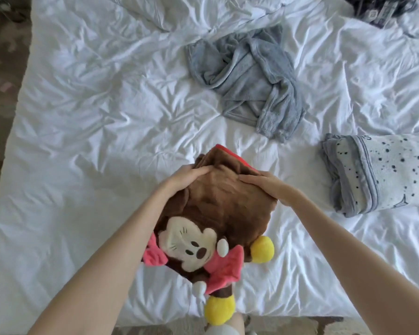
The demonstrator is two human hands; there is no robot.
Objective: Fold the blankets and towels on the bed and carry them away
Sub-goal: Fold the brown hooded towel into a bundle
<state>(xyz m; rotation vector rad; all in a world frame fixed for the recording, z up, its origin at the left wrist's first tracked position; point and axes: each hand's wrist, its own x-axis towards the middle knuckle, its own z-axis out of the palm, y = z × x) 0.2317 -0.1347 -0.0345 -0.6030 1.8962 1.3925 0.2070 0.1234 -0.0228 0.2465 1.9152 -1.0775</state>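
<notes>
A brown plush blanket bundle (pixel 218 201) with a cartoon mouse face, pink bows and yellow feet is at the near edge of the bed (pixel 94 141). My left hand (pixel 189 174) lies on its upper left corner, fingers flat across the fabric. On its upper right sits my right hand (pixel 264 184), fingers straight and pressing down. A crumpled grey fleece blanket (pixel 249 81) lies farther back in the middle. A folded grey-and-white speckled blanket (pixel 377 172) rests at the right.
White rumpled bedding covers the whole bed. A dark patterned item (pixel 382 8) lies at the far right corner. Patterned floor (pixel 3 68) shows along the left side and at the bottom edge.
</notes>
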